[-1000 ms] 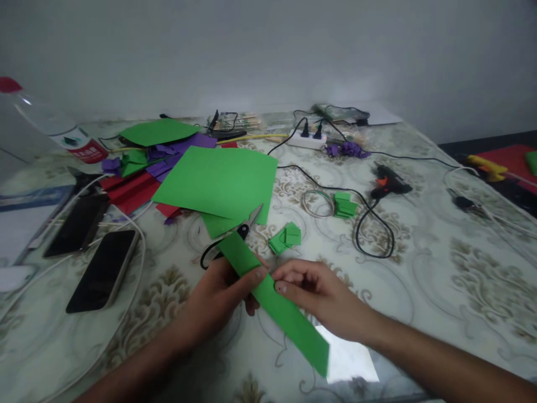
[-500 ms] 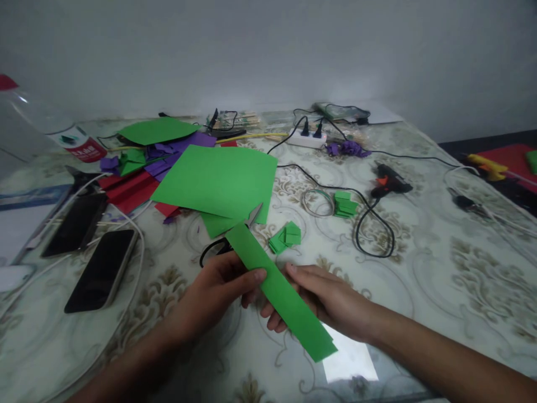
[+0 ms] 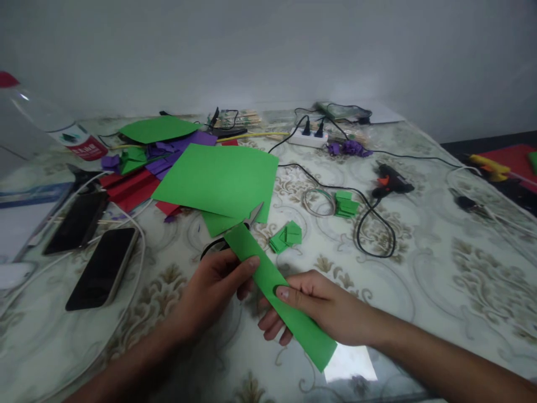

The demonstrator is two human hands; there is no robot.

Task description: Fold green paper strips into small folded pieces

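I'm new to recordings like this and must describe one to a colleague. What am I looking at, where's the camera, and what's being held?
There is no machine here, just a person's bare left hand and right hand. The camera is worn on the head, looking forward and down. Both hands hold a green paper strip, thumbs on top. On the patterned tabletop, scissors lie partly hidden behind the strip. Around them are a large green sheet, folded green pieces, a glue gun and a white power strip.
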